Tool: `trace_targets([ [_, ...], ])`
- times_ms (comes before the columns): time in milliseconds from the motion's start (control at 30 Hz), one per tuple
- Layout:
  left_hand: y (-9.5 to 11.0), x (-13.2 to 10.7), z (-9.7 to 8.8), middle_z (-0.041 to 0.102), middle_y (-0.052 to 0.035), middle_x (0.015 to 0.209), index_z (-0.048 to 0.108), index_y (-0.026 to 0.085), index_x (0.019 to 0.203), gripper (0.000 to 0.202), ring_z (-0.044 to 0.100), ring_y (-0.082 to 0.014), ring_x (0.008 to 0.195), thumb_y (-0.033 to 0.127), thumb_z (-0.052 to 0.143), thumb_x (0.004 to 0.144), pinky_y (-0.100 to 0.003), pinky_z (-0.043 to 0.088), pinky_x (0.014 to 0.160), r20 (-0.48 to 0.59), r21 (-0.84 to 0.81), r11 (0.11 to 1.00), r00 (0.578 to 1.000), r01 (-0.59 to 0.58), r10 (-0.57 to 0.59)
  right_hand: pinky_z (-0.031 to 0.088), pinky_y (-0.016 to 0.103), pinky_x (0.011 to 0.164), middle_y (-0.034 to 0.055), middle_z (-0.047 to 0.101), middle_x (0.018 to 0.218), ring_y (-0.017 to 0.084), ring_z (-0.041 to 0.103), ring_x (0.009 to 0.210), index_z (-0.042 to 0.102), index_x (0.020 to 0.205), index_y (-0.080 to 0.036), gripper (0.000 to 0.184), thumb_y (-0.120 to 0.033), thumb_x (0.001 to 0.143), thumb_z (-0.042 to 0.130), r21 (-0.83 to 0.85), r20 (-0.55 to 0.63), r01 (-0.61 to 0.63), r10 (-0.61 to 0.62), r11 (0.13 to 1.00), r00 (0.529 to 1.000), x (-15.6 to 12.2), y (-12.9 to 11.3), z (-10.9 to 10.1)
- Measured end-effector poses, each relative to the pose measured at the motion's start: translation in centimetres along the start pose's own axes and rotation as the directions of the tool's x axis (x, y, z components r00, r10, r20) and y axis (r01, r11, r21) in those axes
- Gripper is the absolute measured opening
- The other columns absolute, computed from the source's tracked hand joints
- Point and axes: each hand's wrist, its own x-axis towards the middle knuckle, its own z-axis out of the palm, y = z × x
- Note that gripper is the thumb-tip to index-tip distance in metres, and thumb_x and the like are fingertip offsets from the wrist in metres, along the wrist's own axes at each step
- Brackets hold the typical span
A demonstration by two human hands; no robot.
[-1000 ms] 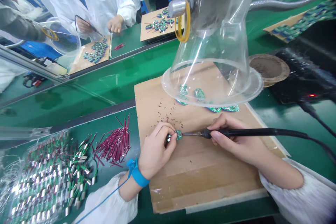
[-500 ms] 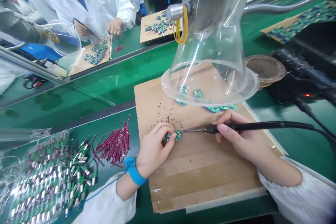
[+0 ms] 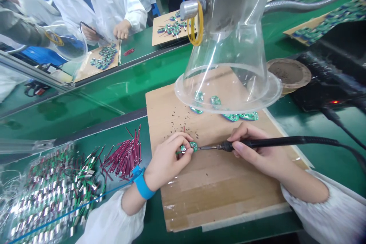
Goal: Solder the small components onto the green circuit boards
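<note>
My left hand (image 3: 168, 157), with a blue wrist strap (image 3: 143, 185) at its wrist, pinches a small green circuit board (image 3: 193, 146) on the cardboard sheet (image 3: 217, 194). Part of the board is hidden by the fingers. A short red wire (image 3: 184, 129) sticks up just behind them. In my right hand (image 3: 254, 152) is a black soldering iron (image 3: 263, 142), held like a pen. Its metal tip points left and reaches the board's right edge; whether it touches, I cannot tell.
A clear fume hood (image 3: 228, 84) hangs over the cardboard's back, above several more boards (image 3: 248, 116). Dark red wires (image 3: 126, 156) and metal-ended parts (image 3: 51, 194) lie at left. At right stand a round pot (image 3: 288, 74) and a black unit with a red light (image 3: 334, 102). Across the partition a co-worker's hand (image 3: 122, 29) shows.
My right hand and the soldering iron have shifted slightly left, bringing the tip to the board. My left hand has moved a little to the left and still pinches the board.
</note>
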Motion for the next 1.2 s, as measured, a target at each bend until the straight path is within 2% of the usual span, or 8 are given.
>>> trace_targets([
  [233,0.0,-0.1,0.4,0.067,0.0004,0.118,0.057,0.021,0.087,0.009,0.066,-0.0153,0.096,0.015,0.059,0.093,-0.027,0.049,0.072,-0.026,0.002,0.999,0.999,0.045,-0.045,0.047,0.026,0.053,0.0016,0.068,0.078,0.014,0.064,0.061,0.063,0.095,-0.024,0.008,-0.031,0.095,0.066,-0.039,0.026,0.015,-0.014,0.999,1.000,0.2,0.1,0.1],
  [567,0.2,-0.1,0.6,0.068,-0.0002,0.115,0.056,0.021,0.085,0.010,0.065,-0.0155,0.093,0.015,0.061,0.092,-0.029,0.048,0.074,-0.068,0.022,0.999,0.997,0.045,-0.043,0.048,0.027,0.054,0.0017,0.068,0.076,0.016,0.064,0.062,0.063,0.092,-0.024,0.011,-0.034,0.094,0.067,-0.062,0.026,0.012,-0.011,0.998,1.000,0.1,0.1,0.1],
  [900,0.4,0.4,0.0,0.069,-0.0010,0.114,0.060,0.020,0.083,0.011,0.063,-0.0148,0.090,0.013,0.063,0.091,-0.028,0.047,0.071,-0.021,-0.041,0.997,0.998,0.061,-0.062,0.047,0.028,0.055,-0.0005,0.064,0.069,0.015,0.060,0.058,0.062,0.091,-0.024,0.012,-0.034,0.099,0.062,0.019,-0.035,0.009,-0.009,1.000,0.999,0.2,0.0,0.0],
  [1200,0.5,1.8,-1.4,0.071,-0.0024,0.108,0.062,0.019,0.076,0.015,0.066,-0.0179,0.096,0.012,0.068,0.088,-0.032,0.051,0.078,0.095,-0.048,0.998,0.995,0.039,-0.035,0.048,0.028,0.055,0.0009,0.067,0.071,0.016,0.062,0.060,0.063,0.093,-0.023,0.014,-0.037,0.097,0.064,-0.008,0.019,-0.012,0.013,1.000,1.000,0.3,-0.1,0.2],
])
